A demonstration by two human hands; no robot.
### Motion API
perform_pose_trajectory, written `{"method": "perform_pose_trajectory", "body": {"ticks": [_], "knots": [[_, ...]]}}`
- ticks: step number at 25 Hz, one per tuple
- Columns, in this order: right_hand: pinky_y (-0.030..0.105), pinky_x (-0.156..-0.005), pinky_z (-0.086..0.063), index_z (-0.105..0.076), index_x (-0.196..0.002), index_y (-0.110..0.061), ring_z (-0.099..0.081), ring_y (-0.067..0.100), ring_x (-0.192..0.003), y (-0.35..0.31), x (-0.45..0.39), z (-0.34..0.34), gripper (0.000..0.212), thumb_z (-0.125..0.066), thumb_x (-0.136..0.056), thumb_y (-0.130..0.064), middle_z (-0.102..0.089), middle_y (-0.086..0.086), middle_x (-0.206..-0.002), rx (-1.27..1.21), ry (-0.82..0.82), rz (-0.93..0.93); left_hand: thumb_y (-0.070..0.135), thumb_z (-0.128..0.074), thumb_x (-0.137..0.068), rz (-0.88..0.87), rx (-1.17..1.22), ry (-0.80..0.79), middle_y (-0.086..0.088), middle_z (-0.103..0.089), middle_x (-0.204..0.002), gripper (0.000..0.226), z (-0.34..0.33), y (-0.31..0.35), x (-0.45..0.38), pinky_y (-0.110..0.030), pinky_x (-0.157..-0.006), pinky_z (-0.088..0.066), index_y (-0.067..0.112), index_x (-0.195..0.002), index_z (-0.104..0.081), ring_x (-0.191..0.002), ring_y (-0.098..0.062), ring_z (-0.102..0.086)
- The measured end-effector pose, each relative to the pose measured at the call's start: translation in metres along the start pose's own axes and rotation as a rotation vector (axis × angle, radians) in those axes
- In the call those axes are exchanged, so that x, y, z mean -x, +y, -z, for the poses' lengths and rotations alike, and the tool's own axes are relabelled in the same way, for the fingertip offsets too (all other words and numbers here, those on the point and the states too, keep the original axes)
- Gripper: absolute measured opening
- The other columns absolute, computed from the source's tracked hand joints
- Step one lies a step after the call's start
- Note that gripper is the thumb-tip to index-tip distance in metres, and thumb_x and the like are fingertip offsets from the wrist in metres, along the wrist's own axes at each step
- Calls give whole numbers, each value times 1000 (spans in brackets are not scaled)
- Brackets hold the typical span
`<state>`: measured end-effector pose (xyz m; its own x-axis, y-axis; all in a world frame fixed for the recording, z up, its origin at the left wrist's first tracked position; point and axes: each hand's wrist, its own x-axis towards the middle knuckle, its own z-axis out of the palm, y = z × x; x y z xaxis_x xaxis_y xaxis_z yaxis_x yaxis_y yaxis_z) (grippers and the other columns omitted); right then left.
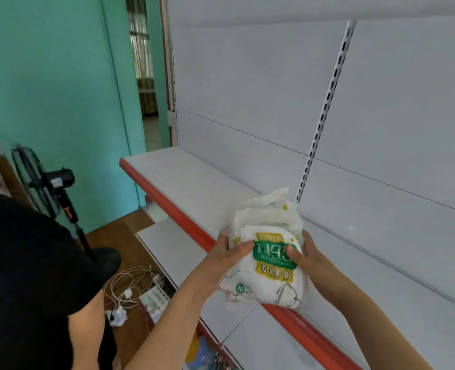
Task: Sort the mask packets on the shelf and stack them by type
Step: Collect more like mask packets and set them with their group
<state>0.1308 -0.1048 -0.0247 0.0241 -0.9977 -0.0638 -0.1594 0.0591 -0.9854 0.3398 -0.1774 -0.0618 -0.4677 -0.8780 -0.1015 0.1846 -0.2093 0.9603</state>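
Note:
A bundle of white mask packets with green and yellow labels is held over the front edge of the white shelf. My left hand grips the bundle's left side, thumb across the green label. My right hand grips its right side, thumb also on the label. More white packets stick up behind the top one, towards the shelf's back panel.
The shelf has a red front strip and a slotted upright behind. A lower shelf sits below. On the floor at left are a black fan, tangled cables and a power strip. A person in black stands at left.

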Motion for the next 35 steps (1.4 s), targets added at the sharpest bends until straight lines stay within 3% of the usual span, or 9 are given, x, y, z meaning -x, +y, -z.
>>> {"method": "perform_pose_trajectory", "body": {"ticks": [8, 10, 15, 21, 24, 27, 29, 33, 35], "knots": [[23, -87, -52, -47, -131, -32, -69, 2, -101, -8, -155, -34, 81, -76, -66, -70, -73, -14, -114, 11, 32, -73, 52, -92, -53, 20, -153, -98, 0, -74, -118, 104, 110, 57, -120, -39, -82, -60, 31, -141, -38, -107, -24, -72], [23, -84, -51, -59, -123, -25, -71, 5, -96, -10, -198, -44, 71, -71, -66, -64, -76, -12, -105, 28, 11, -98, 51, -85, -62, 78, -201, -116, 0, -71, -125, 98, 140, 76, -144, -40, -92, -57, 32, -144, -36, -113, -22, -69], [37, -93, -54, -54, -121, -27, -69, 15, -103, -13, -299, -82, 101, -75, -41, -84, -72, -6, -113, 61, 27, -142, 30, -82, -73, 132, -271, -164, -4, -69, -128, 71, 219, 115, -196, -43, -105, -50, 22, -136, -51, -119, -25, -65], [45, -95, -53, -50, -119, -33, -66, 17, -107, -24, -396, -151, 111, -75, -26, -87, -68, -8, -116, 41, 198, -127, 49, -86, -64, 80, -327, -15, -4, -61, -139, 103, 325, 126, -281, -49, -110, -45, 23, -149, -35, -125, -22, -61], [46, -95, -55, -47, -129, -38, -68, 15, -107, -30, -459, -191, 118, -79, -26, -84, -70, -12, -117, -12, 280, -79, 43, -78, -75, 94, -366, -40, 4, -66, -131, 79, 387, 139, -331, -42, -107, -47, 26, -144, -43, -119, -15, -65], [38, -88, -58, -47, -129, -41, -70, 12, -105, -37, -517, -229, 109, -83, -34, -79, -70, -13, -117, -49, 364, -18, 27, -69, -86, 93, -411, -139, 14, -74, -109, 44, 438, 174, -378, -25, -93, -54, 31, -126, -54, -101, -5, -70], [23, -83, -58, -44, -131, -43, -66, 6, -110, -46, -547, -255, 98, -85, -47, -72, -65, -14, -124, -15, 418, 33, 32, -71, -69, 89, -431, -187, 8, -73, -112, 60, 469, 200, -407, -29, -93, -54, 33, -127, -54, -103, -12, -70], [33, -108, -39, -31, -142, -51, -38, 5, -138, -54, -582, -277, 101, -68, -54, -85, -41, -21, -147, 161, 491, 68, 17, -71, -81, 60, -453, -257, 5, -66, -126, 67, 505, 232, -439, -17, -84, -53, 41, -138, -45, -101, -2, -66], [36, -118, -26, -17, -152, -48, -28, 7, -146, -57, -590, -275, 103, -52, -65, -91, -29, -21, -158, 48, 539, -18, 39, -73, -80, 97, -482, -250, 5, -52, -145, 88, 511, 232, -446, -25, -103, -46, 44, -153, -24, -119, -6, -58]]}}
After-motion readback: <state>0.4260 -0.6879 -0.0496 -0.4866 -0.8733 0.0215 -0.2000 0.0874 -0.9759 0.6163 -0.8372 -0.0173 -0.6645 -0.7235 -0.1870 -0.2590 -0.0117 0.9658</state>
